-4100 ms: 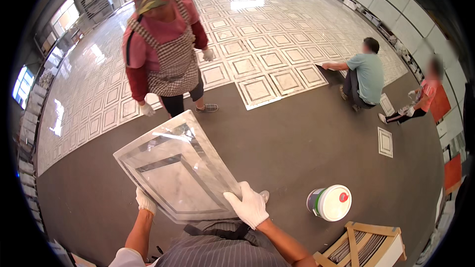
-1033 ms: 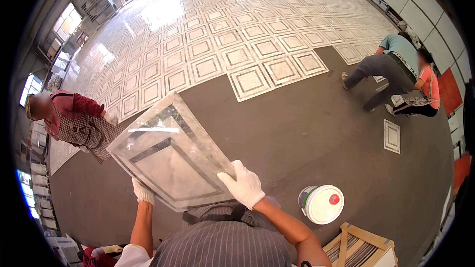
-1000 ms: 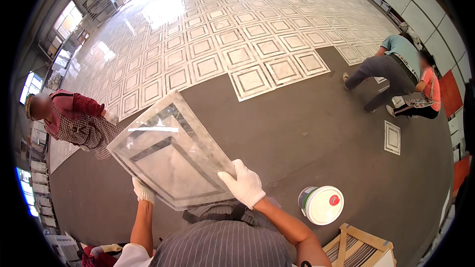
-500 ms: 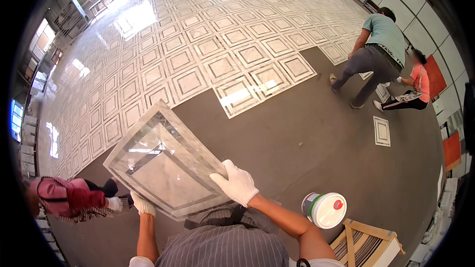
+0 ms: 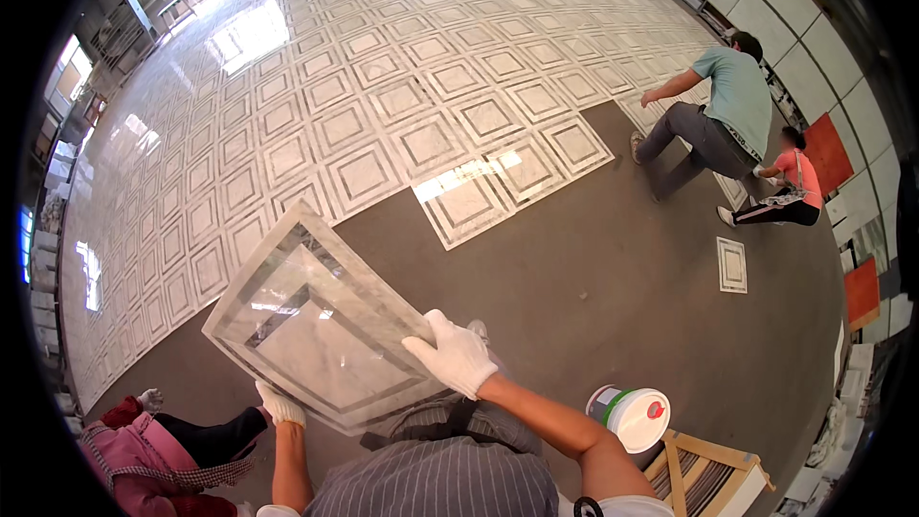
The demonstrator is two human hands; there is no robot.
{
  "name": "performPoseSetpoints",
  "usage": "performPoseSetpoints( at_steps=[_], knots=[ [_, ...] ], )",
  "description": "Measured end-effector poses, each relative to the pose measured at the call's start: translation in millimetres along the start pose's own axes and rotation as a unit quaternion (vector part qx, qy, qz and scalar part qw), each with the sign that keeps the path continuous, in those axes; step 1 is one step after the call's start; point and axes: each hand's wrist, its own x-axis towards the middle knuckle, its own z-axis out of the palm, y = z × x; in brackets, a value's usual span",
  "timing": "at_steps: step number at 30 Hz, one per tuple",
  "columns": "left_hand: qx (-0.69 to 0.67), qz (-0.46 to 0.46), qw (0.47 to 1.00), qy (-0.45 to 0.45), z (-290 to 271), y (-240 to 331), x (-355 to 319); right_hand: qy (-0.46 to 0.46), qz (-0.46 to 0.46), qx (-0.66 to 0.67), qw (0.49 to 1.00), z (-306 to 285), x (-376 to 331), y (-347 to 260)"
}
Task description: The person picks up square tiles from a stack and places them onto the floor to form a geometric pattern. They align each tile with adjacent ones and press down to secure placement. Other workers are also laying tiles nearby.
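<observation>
A large polished marble tile point(image 5: 330, 340), pale with grey square bands, is tilted in front of my body. My left hand point(image 5: 280, 404), in a white glove, grips its lower left edge; the fingers are partly hidden behind it. On its right edge my gloved right hand point(image 5: 454, 354) is closed, thumb on the face and fingers out of sight behind. The tile is off the ground, and its glossy surface mirrors bright windows. Just beyond my right hand a shoe tip point(image 5: 479, 331) shows on the dark floor.
Laid patterned tiles point(image 5: 364, 124) cover the far floor, with a stepped edge against the dark grey floor point(image 5: 536, 287). A white bucket point(image 5: 639, 419) and a wooden crate point(image 5: 704, 474) stand at my right. Co-workers are at left point(image 5: 158, 455) and far right point(image 5: 737, 101), point(image 5: 795, 182). One loose tile point(image 5: 731, 265) lies nearby.
The co-worker at left has come nearer and lower in view, one gloved hand now showing. The teal-shirted person has raised an arm. My hands keep their hold on the tile; a shoe tip has appeared.
</observation>
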Motion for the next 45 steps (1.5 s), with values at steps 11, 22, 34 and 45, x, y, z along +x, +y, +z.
performPoseSetpoints(
  at_steps=[11, 22, 34, 45],
  knots=[
    [-0.039, 0.057, 0.996, 0.052, 45.3, 14.1, 41.6, -0.084, -0.052, 0.023, 0.995, -24.9, 133.4, -10.4],
    [-0.023, 0.098, 0.986, 0.131, 181.1, 30.3, 45.1, -0.132, -0.086, 0.036, 0.987, -68.5, 277.7, -2.8],
    [0.043, 0.082, 0.984, 0.149, 213.3, 63.0, 112.2, -0.132, -0.016, 0.046, 0.99, -70.0, 348.4, -0.1],
    [0.169, 0.053, 0.976, 0.127, 280.7, 129.1, 243.1, -0.023, 0.084, 0.065, 0.994, -16.2, 412.7, -44.5]
  ],
)
